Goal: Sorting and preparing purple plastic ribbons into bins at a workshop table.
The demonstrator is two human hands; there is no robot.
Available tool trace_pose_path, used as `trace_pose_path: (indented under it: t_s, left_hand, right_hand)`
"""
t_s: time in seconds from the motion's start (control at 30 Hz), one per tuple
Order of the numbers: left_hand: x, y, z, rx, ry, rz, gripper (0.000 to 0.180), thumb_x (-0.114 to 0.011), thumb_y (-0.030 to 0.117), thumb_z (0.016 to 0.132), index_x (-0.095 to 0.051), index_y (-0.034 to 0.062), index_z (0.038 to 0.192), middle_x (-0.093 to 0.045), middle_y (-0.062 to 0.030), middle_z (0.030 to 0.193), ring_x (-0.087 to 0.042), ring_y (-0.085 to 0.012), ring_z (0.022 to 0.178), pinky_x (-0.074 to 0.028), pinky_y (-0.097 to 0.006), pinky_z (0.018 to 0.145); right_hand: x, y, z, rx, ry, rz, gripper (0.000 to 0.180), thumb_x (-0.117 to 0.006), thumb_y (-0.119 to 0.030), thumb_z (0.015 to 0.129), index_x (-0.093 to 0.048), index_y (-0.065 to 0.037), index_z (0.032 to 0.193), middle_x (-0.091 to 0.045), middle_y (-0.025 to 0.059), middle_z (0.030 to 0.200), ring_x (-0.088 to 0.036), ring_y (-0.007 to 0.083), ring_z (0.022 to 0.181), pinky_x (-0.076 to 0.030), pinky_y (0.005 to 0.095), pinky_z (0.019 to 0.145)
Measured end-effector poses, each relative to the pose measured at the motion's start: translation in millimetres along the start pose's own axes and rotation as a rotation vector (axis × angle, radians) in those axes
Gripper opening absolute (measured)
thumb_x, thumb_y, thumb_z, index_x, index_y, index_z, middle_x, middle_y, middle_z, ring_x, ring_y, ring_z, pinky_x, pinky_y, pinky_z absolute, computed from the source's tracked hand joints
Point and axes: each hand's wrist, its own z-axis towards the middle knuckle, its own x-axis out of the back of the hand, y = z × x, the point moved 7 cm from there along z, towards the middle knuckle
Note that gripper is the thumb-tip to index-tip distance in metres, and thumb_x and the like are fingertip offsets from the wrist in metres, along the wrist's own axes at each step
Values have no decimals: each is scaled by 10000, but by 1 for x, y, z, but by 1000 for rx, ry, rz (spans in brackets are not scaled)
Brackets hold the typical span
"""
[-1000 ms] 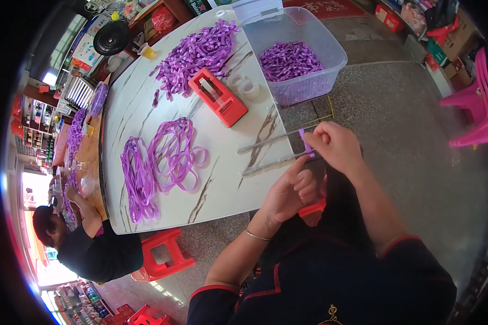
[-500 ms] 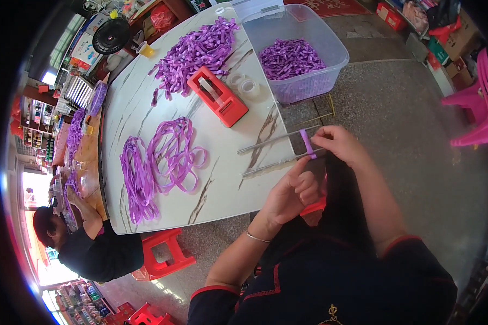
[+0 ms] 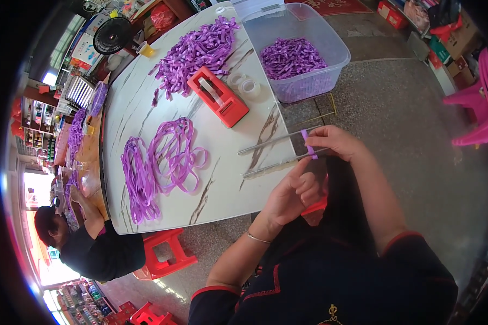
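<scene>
Head view shows marbled table (image 3: pixel 222 173), floor (image 3: pixel 417 179), curled hands (image 3: pixel 337 142) (image 3: pixel 294 190): right pinches, left touches ribbon (image 3: pixel 305 134).

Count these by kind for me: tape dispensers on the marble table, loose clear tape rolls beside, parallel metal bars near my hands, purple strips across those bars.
Red tape dispenser: 1
Clear tape rolls: 2
Metal bars: 2
Purple strip: 1
Total: 6

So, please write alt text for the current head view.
The left hand and right hand touch a purple strip across two thin rods at the edge of a pale table. Nearby are purple ribbon loops, a red tape dispenser and a clear bin.
</scene>
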Motion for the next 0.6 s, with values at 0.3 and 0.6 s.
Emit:
trace_pose_path:
  t_s: [0.3,0.6]
  left_hand:
    - [-2,0,1,-3,-47,10,545,-446,129,831,-234,114,1333,-299,38,629,-346,-93,584,-312,-212,553]
    - [-2,1,0,-19,-7,79,480,-437,162,839,-333,89,1301,-321,16,665,-332,-102,595,-306,-229,555]
  right_hand:
    - [-33,75,43,73,-389,865,158,-596,-230,833,-585,-134,959,-613,-9,866,-597,131,784,-487,296,707]
    - [-39,42,16,49,-333,933,286,-487,-297,894,-551,-72,1059,-598,19,924,-563,136,912,-453,296,789]
